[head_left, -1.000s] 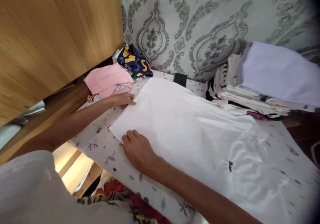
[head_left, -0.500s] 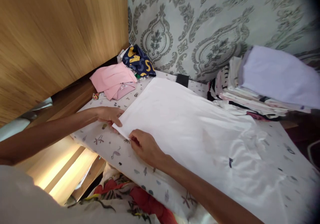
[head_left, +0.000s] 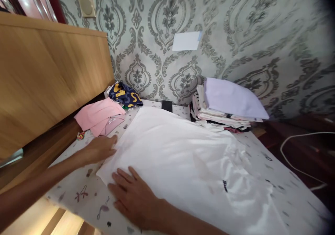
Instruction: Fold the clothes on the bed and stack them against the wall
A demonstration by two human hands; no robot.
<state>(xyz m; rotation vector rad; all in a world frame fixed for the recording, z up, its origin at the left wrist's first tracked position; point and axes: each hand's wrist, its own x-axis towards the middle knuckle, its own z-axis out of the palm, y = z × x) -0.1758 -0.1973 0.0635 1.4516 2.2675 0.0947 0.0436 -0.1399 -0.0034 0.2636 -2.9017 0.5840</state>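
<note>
White shirt (head_left: 167, 151) lies spread on patterned sheet (head_left: 90, 189), hem (head_left: 133, 124) toward its left edge. Right hand (head_left: 138, 200) flat, grip released; left hand (head_left: 98, 149) at hem, pinch unconfirmed. Risk: uneven pull could skew the fabric.

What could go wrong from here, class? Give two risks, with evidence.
The white shirt is rumpled near its small dark print, so creases might stay if it were pressed as it lies.

The purple cloth juts out at one end past the clothes pile under it, so a knock could perhaps make it slide off.
</note>
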